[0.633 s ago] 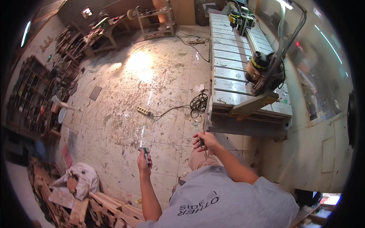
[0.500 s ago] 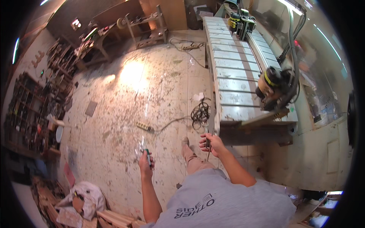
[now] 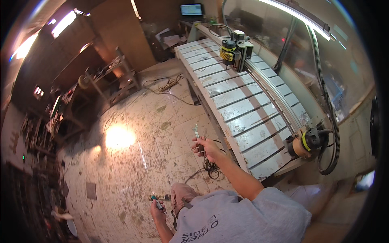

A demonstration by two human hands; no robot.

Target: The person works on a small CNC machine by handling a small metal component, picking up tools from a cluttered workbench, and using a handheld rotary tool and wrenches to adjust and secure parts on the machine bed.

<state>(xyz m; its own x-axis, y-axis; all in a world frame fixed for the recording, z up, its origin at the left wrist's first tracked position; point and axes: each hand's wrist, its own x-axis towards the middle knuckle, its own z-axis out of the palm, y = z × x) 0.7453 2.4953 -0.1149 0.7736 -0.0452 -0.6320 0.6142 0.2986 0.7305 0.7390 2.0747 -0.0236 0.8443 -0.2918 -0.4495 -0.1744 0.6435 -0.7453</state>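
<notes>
My right hand (image 3: 209,150) is closed around a metal wrench (image 3: 196,130), whose open jaw sticks up above my fingers. A thinner rod seems to stand beside the wrench; I cannot make out its kind. The hand is held out just left of a CNC router table (image 3: 239,105) with white slats. Low in the view, my left hand (image 3: 157,210) is closed on a small green-topped object with a grey body (image 3: 156,200); its kind is unclear. This hand is over the speckled floor, in front of my bent leg (image 3: 181,196).
A spindle with black and yellow parts (image 3: 227,52) sits over the far slats. Another spindle (image 3: 306,141) and a ribbed hose (image 3: 326,89) are at the near right. Coiled black cable (image 3: 212,169) lies by the table's side. Wooden racks (image 3: 115,79) and a lit monitor (image 3: 191,11) stand farther back.
The view has turned and moved forward along the router table. My right arm reaches farther out, with the wrench now pointing up. My left hand still holds the green-topped object, lower in view.
</notes>
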